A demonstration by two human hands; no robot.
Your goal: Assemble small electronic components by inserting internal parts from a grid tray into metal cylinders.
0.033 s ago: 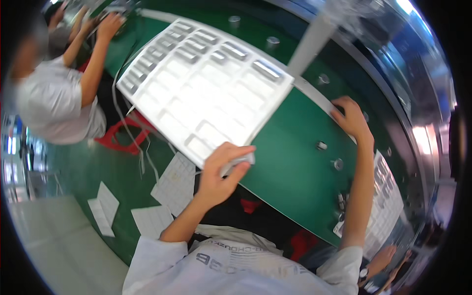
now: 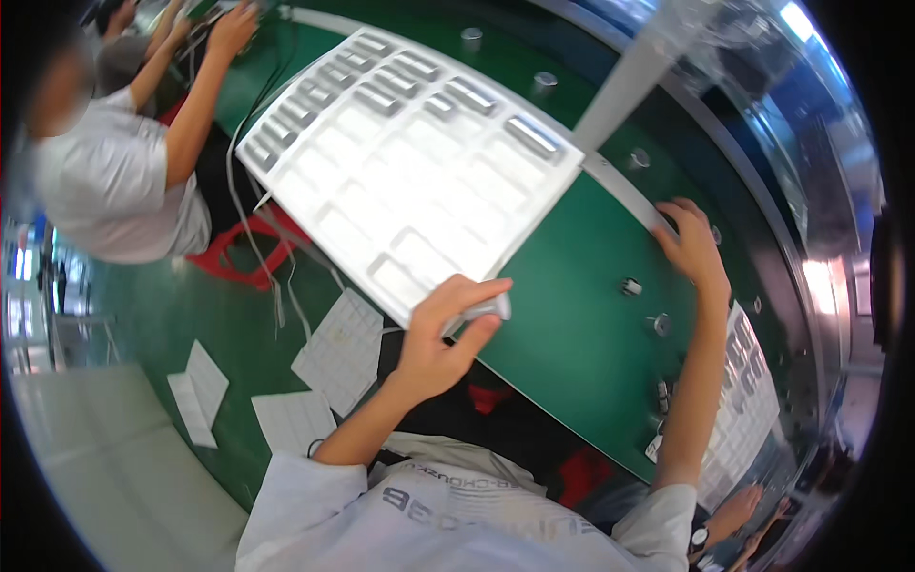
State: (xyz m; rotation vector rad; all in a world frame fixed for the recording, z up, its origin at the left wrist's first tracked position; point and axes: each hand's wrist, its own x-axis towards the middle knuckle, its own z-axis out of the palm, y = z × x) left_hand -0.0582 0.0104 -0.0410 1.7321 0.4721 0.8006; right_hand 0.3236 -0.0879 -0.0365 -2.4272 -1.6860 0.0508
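Observation:
My left hand [image 2: 440, 338] is closed around a small silver-grey piece with a rounded end [image 2: 494, 307], just off the near corner of a white compartment tray [image 2: 381, 172]. Thumb and forefinger pinch it, and most of the piece is hidden. Grey metallic parts [image 2: 534, 136] fill the tray's far and left pockets; the nearer ones look bare white under glare. At the far right, my right hand [image 2: 694, 248] reaches to the metal rail [image 2: 620, 193] edging the green table, thumb apart from the curved fingers, nothing visible in it.
On the green table [image 2: 562, 353] lie a small metal cylinder [image 2: 631, 286] and a round metal part [image 2: 660, 324]. Metal cups [image 2: 544, 84] stand beyond the rail. A second white tray [image 2: 739, 419] is beside my right forearm. A co-worker [image 2: 114, 181] sits left, near a red stool [image 2: 253, 250].
The whole view has shifted slightly, so the tray and both hands appear a little farther right. My left hand keeps its grip on the silver-grey piece.

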